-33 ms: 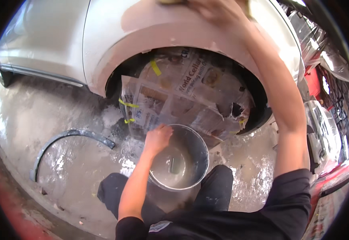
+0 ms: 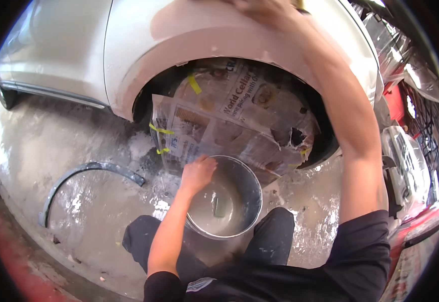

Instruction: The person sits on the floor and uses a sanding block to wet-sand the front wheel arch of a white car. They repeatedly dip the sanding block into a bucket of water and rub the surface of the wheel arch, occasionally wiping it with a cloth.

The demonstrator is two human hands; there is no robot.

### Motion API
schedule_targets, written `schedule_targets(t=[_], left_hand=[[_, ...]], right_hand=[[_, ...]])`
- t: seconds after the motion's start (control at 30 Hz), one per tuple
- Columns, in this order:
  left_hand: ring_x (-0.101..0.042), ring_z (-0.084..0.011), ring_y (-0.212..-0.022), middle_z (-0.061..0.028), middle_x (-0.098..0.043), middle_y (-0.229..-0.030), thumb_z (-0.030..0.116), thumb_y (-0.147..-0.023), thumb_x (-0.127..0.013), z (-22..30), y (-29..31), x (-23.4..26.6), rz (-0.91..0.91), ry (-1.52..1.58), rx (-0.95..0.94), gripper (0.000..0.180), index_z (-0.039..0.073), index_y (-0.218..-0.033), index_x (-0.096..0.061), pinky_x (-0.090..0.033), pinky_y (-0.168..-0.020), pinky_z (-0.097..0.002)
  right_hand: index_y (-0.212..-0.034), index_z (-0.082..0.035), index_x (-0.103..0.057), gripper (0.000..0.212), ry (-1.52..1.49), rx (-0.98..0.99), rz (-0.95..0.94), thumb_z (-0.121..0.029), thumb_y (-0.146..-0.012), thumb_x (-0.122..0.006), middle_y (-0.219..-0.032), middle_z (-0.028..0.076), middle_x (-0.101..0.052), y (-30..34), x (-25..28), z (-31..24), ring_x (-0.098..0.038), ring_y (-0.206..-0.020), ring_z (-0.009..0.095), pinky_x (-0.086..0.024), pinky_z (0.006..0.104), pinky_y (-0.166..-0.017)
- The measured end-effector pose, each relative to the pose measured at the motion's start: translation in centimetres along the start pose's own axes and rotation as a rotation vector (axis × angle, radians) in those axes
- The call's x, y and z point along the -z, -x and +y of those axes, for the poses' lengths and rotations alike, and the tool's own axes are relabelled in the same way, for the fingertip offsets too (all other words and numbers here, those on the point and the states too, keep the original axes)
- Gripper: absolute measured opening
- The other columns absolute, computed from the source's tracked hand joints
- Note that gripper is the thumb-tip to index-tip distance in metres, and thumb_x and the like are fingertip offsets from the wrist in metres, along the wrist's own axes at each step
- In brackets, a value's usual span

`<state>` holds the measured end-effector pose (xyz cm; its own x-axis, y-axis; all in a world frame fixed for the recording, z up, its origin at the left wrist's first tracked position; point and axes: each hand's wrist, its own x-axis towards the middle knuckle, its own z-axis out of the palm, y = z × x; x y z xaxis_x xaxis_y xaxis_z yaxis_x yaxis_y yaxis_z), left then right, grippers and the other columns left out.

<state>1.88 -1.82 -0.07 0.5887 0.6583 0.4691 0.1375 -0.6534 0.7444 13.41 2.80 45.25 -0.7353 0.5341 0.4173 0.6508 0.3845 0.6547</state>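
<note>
A round dark bucket (image 2: 252,187) with a pale rim stands between my knees, with cloudy water and a small greenish rectangular piece (image 2: 220,206) in it. My left hand (image 2: 199,173) is closed on the bucket's left rim. Above, my right hand (image 2: 265,11) reaches to the upper part of a silver car's fender (image 2: 179,38), where a dull pinkish-beige patch shows. Its fingers are blurred and cut off by the top edge, so what lies under them is hidden. Taped newspaper (image 2: 219,113), torn at the right, covers the wheel under the arch.
A curved dark trim strip (image 2: 61,185) lies on the wet grey floor (image 2: 104,201) to the left. The car's door (image 2: 58,50) is at the far left. At the right edge stand a headlight-like clear part (image 2: 405,161) and red items near plastic sheeting.
My right hand and forearm have shifted slightly up and left along the fender. The yellowish thing by its fingertips has mostly left the view. My left hand stays on the bucket.
</note>
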Motion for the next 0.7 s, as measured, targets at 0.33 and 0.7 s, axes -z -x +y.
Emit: schedule_targets(t=[0.33, 0.7], left_hand=[[-0.071, -0.0367, -0.09, -0.0094, -0.071, -0.102, 0.02, -0.093, -0.07, -0.5, 0.3, 0.6, -0.018, -0.053, 0.05, 0.016, 0.009, -0.103, -0.075, -0.056, -0.078, -0.0477], [-0.07, -0.0356, -0.085, -0.0105, -0.068, -0.097, 0.02, -0.091, -0.069, -1.5, 0.7, 0.3, 0.048, -0.054, -0.017, 0.011, 0.013, -0.099, -0.072, -0.056, -0.072, -0.0493]], right_hand=[[-0.131, -0.018, -0.071, 0.047, 0.15, 0.045, 0.016, -0.01, -0.085, -0.071, -0.131, 0.017, -0.06, 1.5, -1.7, -1.5, -0.055, -0.125, 0.037, -0.045, 0.0486, -0.109], [-0.133, -0.011, -0.068, 0.054, 0.138, 0.087, -0.024, 0.0, -0.08, -0.067, -0.139, 0.019, -0.056, -0.3, -1.8, -1.5, -0.05, -0.134, 0.037, -0.041, 0.047, -0.116]])
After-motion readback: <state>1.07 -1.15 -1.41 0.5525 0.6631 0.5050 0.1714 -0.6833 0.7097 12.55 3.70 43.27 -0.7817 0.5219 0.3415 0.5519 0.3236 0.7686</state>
